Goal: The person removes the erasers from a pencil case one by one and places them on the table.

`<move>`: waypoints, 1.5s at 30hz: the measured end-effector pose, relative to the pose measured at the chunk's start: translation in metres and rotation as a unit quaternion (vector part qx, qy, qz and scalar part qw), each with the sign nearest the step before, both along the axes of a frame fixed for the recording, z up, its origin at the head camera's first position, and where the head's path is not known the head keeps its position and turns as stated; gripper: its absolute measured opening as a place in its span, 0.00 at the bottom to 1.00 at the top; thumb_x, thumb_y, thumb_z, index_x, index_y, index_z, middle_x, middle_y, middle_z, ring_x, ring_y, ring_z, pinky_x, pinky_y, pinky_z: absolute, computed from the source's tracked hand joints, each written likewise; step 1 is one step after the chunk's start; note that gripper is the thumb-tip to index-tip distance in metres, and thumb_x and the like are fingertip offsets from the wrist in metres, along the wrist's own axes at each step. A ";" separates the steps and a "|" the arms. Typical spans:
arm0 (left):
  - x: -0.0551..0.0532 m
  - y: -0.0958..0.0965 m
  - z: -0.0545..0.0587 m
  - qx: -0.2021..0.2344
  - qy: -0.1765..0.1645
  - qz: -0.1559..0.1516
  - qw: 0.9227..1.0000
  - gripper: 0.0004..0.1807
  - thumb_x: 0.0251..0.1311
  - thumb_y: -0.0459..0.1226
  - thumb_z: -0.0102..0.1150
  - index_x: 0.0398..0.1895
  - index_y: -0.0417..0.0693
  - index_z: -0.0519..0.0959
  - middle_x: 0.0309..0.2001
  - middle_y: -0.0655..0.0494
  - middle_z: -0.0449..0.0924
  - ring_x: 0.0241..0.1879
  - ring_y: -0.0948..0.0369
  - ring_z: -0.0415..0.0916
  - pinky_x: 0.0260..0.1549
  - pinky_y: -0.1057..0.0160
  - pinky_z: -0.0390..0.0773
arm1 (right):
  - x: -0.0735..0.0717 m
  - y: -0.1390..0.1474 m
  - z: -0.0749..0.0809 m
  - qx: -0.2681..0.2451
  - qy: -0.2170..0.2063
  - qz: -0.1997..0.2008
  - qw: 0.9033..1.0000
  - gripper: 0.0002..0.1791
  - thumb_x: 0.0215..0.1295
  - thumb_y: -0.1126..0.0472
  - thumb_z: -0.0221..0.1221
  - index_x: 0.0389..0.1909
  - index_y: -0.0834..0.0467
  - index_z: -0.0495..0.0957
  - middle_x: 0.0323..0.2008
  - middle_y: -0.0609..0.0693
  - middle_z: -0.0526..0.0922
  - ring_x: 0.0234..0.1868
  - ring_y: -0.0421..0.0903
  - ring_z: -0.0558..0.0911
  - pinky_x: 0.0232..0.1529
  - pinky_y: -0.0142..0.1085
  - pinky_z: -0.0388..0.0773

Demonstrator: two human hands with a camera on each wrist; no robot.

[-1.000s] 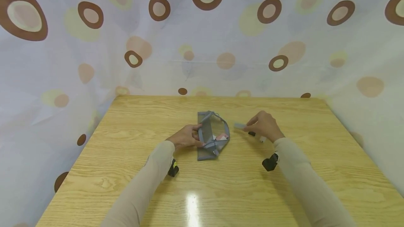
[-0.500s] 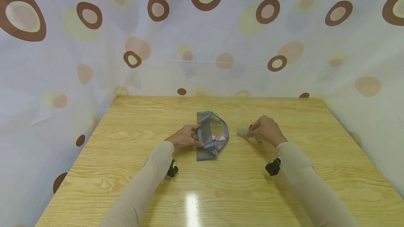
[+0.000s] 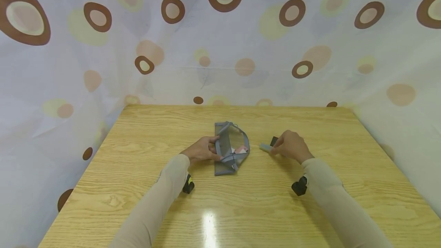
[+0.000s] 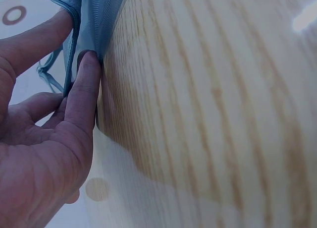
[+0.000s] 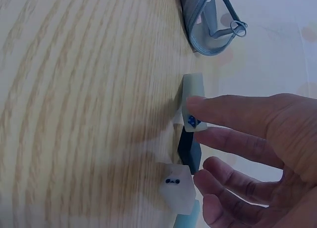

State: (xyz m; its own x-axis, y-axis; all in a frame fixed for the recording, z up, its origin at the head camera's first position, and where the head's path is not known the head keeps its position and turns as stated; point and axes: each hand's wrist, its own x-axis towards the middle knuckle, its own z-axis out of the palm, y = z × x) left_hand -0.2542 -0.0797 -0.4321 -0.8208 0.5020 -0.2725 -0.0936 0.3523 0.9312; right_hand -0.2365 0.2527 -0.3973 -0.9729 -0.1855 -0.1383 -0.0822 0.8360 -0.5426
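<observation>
My left hand (image 3: 202, 149) grips the edge of a blue-grey mesh zip pouch (image 3: 225, 144), thumb on one side and fingers on the other. The pouch lies unzipped with its mouth gaping to the right. Small pink and white pieces (image 3: 242, 149) show inside it. To the right of the pouch, my right hand (image 3: 293, 146) pinches a pale grey-green eraser (image 5: 194, 89) with a blue mark at one end. Behind the fingers lies a black block (image 5: 189, 151). Close to it are a white block (image 5: 178, 188) with two dark dots and a teal block (image 5: 187, 218), partly cut off.
The wooden table (image 3: 227, 202) extends around both hands. A patterned cloth (image 3: 220, 79) hangs behind it and along the sides. A zip pull with a ring (image 5: 238, 28) dangles from the pouch.
My right hand has moved slightly right and nearer to me with the eraser, away from the pouch. The black block shows beside the fingers. My left hand has stayed on the pouch.
</observation>
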 end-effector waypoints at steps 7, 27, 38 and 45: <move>0.001 -0.001 0.002 0.008 -0.005 0.000 1.000 0.51 0.57 0.23 0.69 0.80 0.36 0.50 0.66 0.38 0.67 0.54 0.48 0.82 0.53 0.58 0.82 | 0.001 -0.003 -0.001 0.024 0.002 -0.002 1.000 0.12 0.55 0.57 0.74 0.31 0.64 0.89 0.38 0.58 0.88 0.38 0.55 0.84 0.36 0.48 0.84; 0.000 -0.002 0.002 -0.002 0.004 -0.006 1.000 0.51 0.57 0.24 0.70 0.80 0.36 0.50 0.67 0.37 0.66 0.54 0.49 0.82 0.52 0.58 0.82 | 0.000 -0.010 0.002 0.043 -0.012 -0.003 0.999 0.08 0.55 0.61 0.74 0.28 0.63 0.90 0.34 0.56 0.88 0.29 0.49 0.80 0.28 0.41 0.80; -0.001 -0.002 0.000 -0.007 0.009 -0.005 1.000 0.51 0.57 0.25 0.70 0.80 0.35 0.50 0.67 0.39 0.66 0.54 0.49 0.81 0.53 0.58 0.81 | -0.002 -0.013 -0.001 0.075 -0.017 -0.008 0.997 0.07 0.55 0.60 0.74 0.26 0.61 0.90 0.34 0.55 0.88 0.30 0.50 0.80 0.28 0.43 0.81; -0.001 -0.001 -0.001 -0.007 0.008 -0.001 1.000 0.51 0.57 0.24 0.70 0.80 0.36 0.51 0.67 0.39 0.67 0.54 0.50 0.82 0.53 0.59 0.82 | -0.001 -0.013 -0.001 0.078 -0.021 -0.006 0.997 0.08 0.55 0.60 0.74 0.28 0.62 0.89 0.34 0.56 0.88 0.29 0.49 0.80 0.28 0.42 0.81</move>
State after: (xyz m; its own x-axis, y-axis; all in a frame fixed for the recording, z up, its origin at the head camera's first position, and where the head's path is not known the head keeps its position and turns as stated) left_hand -0.2549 -0.0811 -0.4329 -0.8237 0.5004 -0.2667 -0.0781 0.3658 0.9274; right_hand -0.2380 0.2398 -0.3982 -0.9677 -0.1473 -0.2048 -0.0522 0.9111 -0.4088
